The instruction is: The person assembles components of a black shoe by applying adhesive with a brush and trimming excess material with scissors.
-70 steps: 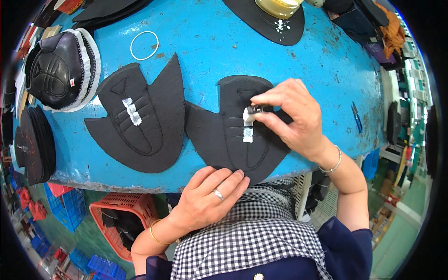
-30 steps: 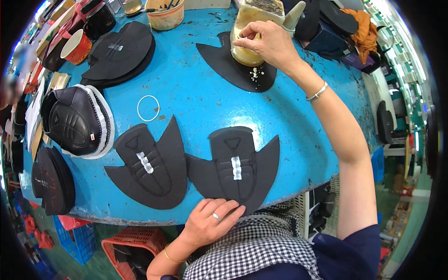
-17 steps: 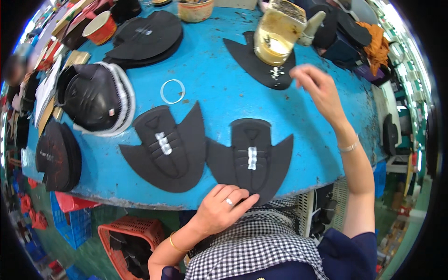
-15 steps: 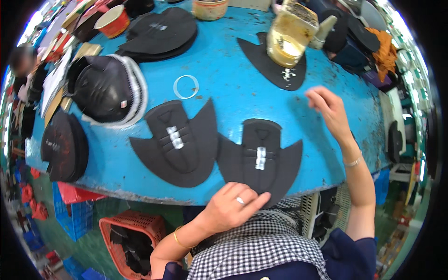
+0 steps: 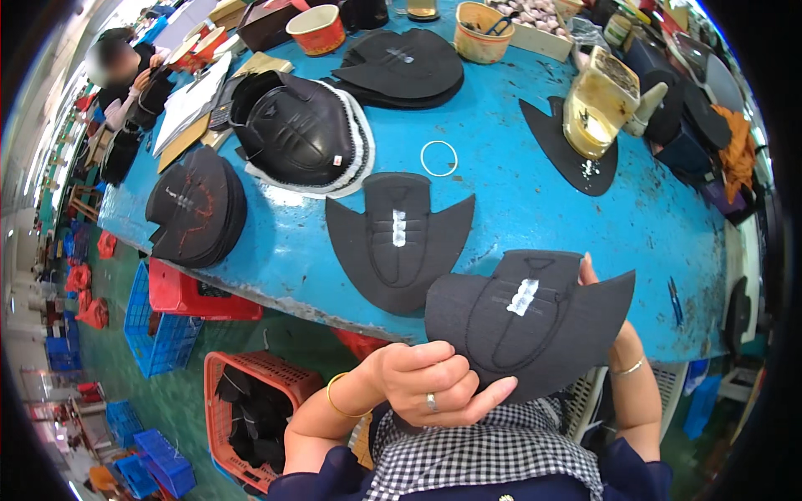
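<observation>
A black padded panel [image 5: 576,334] with a stitched outline and a white smear is lifted and tilted at the table's near edge. My left hand [image 5: 430,384], closed, pinches its lower left edge. Most of my right hand [image 5: 622,341] is behind the panel; it holds the right side, a fingertip showing above the edge. A matching panel [image 5: 422,246], also smeared white, lies flat to the left. Beyond that is a white ring [image 5: 439,159]. At the far right, a scuffed container with yellowish contents [image 5: 591,125] stands on another black piece [image 5: 555,154].
Stacks of black pieces [image 5: 196,204] [image 5: 401,67] and a shaped black shell [image 5: 288,129] occupy the left and back of the blue table [image 5: 493,200]. Small pliers [image 5: 675,301] lie at right. An orange basket [image 5: 217,401] stands below. Another person [image 5: 117,71] is at far left.
My left hand has raised the near panel off the table. My right hand has come from the open table to the panel's right side. The view has shifted left.
</observation>
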### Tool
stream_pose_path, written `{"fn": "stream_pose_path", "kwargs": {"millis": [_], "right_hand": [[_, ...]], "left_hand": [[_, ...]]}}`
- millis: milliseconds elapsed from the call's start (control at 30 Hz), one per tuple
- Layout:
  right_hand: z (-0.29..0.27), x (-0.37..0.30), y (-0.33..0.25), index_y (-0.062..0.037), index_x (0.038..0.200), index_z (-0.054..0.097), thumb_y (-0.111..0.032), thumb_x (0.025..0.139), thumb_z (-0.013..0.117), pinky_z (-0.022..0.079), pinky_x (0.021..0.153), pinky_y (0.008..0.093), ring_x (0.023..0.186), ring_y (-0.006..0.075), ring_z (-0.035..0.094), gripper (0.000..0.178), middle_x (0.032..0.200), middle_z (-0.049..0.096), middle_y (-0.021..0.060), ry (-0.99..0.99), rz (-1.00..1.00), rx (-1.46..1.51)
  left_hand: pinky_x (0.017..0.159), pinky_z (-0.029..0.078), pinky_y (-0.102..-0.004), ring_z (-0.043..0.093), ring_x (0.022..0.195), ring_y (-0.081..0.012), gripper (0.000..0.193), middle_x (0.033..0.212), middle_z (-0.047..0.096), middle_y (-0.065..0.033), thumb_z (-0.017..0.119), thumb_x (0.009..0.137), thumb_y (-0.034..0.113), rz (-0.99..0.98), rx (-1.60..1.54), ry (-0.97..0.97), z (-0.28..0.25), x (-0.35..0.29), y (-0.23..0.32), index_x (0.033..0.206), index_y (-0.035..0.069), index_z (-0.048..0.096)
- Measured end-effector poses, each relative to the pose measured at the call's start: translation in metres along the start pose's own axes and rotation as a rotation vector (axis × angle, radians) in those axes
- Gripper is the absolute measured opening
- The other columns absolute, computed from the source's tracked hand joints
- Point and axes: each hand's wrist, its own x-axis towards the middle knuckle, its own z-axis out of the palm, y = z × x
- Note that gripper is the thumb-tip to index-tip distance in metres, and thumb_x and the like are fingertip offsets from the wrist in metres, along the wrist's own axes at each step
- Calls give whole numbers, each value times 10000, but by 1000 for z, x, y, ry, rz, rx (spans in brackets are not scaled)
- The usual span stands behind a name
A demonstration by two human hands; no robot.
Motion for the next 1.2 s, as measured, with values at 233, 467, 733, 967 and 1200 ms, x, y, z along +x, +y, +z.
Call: {"fn": "stream_pose_path", "kwargs": {"millis": [233,467,733,967,1200], "right_hand": [[51,-3,-6,4,1421,483,-607,1023,370,537,951,491,1161,307,629,738,1343,599,174,-211,-141,405],[109,32,-33,26,1055,612,-205,1044,532,553,543,279,702,177,690,245,851,696,96,-148,-196,-336],[117,57,-20,34,1071,621,-234,1049,533,579,608,283,716,179,689,283,887,697,110,-90,-162,-305],[112,62,-20,30,1113,612,-243,1045,543,602,650,302,737,181,691,290,915,695,119,-83,-127,-267],[111,59,-25,-8,1237,557,-240,1040,552,597,664,301,763,182,692,305,958,688,132,-133,-97,-220]], "left_hand": [[783,418,-265,470,831,-94,348,847,419,84,738,691,236,-21,182,-38,-34,-21,-12,1027,327,738],[947,441,-396,555,1186,-250,470,1289,562,-87,833,718,217,-431,-139,-247,-30,-32,-40,1162,141,701],[939,548,-409,526,1296,-343,703,1483,416,-265,601,982,135,-1536,-1241,399,-75,-100,-66,1542,-27,209],[631,476,-232,579,736,-79,373,957,651,-40,653,958,110,-1552,-1130,-26,-42,-73,-64,1288,-10,527],[895,513,-291,622,1032,-126,332,1160,681,-79,695,944,128,-1435,-1073,192,-13,-54,-56,1209,-59,625]]}}
